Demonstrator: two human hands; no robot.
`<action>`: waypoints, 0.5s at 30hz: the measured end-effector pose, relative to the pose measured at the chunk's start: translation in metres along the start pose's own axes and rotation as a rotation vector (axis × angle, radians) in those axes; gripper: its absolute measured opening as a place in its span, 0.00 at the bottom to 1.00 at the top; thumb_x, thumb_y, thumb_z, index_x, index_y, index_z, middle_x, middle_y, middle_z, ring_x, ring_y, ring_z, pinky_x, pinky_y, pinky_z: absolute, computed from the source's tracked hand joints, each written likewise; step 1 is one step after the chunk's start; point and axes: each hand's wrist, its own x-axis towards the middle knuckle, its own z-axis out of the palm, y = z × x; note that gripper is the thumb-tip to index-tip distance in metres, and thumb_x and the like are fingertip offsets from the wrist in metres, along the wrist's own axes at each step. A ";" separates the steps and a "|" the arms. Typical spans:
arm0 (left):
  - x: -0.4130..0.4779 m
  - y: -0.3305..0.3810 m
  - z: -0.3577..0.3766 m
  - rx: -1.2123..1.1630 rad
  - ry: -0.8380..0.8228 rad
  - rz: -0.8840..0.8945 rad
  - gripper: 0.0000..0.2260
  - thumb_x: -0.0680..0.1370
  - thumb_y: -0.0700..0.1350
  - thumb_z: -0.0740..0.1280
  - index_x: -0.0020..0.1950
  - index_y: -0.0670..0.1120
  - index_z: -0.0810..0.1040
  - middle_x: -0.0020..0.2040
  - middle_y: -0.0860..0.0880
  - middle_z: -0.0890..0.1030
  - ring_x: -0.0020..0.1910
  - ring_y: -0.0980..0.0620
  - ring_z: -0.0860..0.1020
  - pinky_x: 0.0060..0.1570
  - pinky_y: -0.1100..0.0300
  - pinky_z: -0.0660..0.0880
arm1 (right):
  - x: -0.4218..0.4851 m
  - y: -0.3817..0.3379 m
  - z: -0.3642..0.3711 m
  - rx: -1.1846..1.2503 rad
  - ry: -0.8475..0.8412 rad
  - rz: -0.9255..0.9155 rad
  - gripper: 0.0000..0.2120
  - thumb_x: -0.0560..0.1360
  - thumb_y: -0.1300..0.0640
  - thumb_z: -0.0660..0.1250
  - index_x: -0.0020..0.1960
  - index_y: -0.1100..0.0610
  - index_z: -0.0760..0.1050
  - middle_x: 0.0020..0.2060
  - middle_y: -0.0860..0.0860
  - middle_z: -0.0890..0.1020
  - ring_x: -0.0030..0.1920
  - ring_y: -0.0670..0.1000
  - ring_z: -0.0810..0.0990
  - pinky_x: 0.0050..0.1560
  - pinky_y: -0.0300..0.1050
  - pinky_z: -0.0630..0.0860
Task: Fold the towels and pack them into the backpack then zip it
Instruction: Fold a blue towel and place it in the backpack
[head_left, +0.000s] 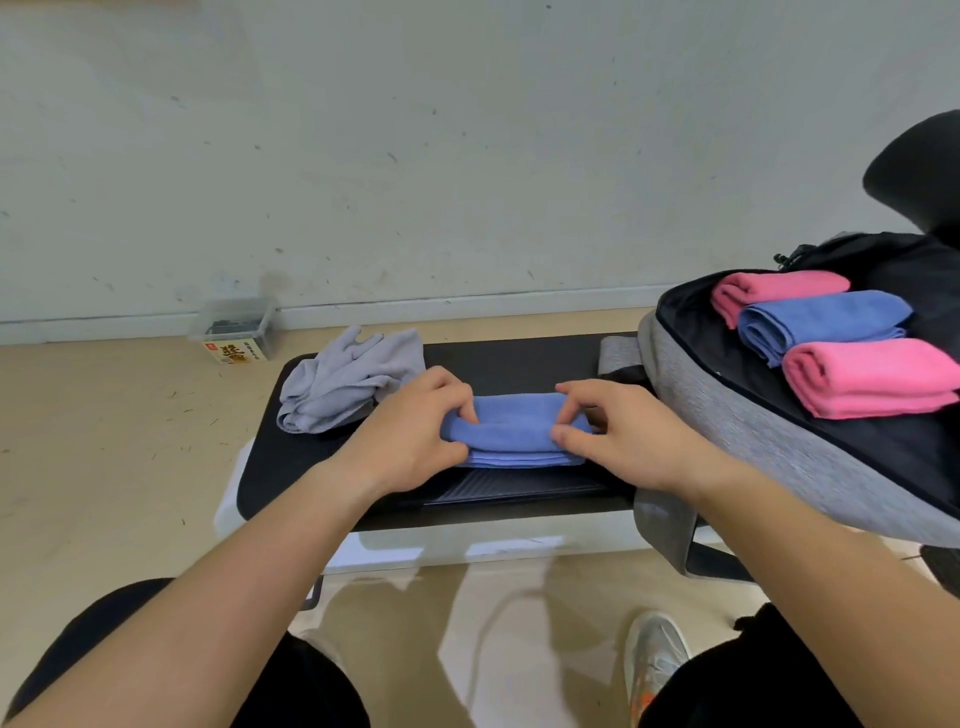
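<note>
A blue towel (514, 431) lies folded into a narrow band on the black bench (519, 358). My left hand (410, 436) pinches its left end and my right hand (618, 431) pinches its right end. A crumpled grey towel (343, 384) rests on the bench's far left. To the right, the grey backpack (769, 436) lies open with its black lining showing. Inside it sit three folded towels side by side: a pink towel (774, 293) at the back, a blue towel (821, 322) in the middle, and a pink towel (872, 376) nearest me.
A clear plastic box (234, 332) with a yellow label stands on the floor by the wall, left of the bench. A black rounded object (919, 171) rises behind the backpack. The backpack's grey strap (665, 525) hangs off the bench front. My shoe (654, 654) is below.
</note>
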 end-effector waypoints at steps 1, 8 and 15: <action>-0.001 -0.002 0.001 -0.006 -0.006 0.011 0.09 0.71 0.44 0.72 0.44 0.55 0.74 0.55 0.60 0.71 0.53 0.56 0.74 0.55 0.54 0.74 | 0.000 0.001 0.004 -0.030 0.039 -0.008 0.09 0.77 0.50 0.68 0.40 0.52 0.75 0.56 0.53 0.82 0.43 0.30 0.77 0.44 0.37 0.71; 0.006 0.020 -0.010 0.304 0.045 -0.021 0.16 0.73 0.66 0.63 0.34 0.56 0.76 0.48 0.59 0.74 0.47 0.57 0.73 0.42 0.56 0.71 | 0.017 -0.013 0.032 -0.321 0.217 0.113 0.20 0.72 0.35 0.67 0.35 0.50 0.68 0.40 0.46 0.76 0.40 0.50 0.76 0.38 0.47 0.73; 0.038 0.024 0.050 0.386 0.210 -0.085 0.16 0.83 0.51 0.50 0.59 0.50 0.75 0.58 0.50 0.77 0.55 0.47 0.77 0.50 0.51 0.68 | 0.018 -0.023 0.040 -0.509 0.263 0.128 0.17 0.72 0.36 0.68 0.48 0.48 0.71 0.50 0.47 0.75 0.51 0.53 0.74 0.45 0.49 0.73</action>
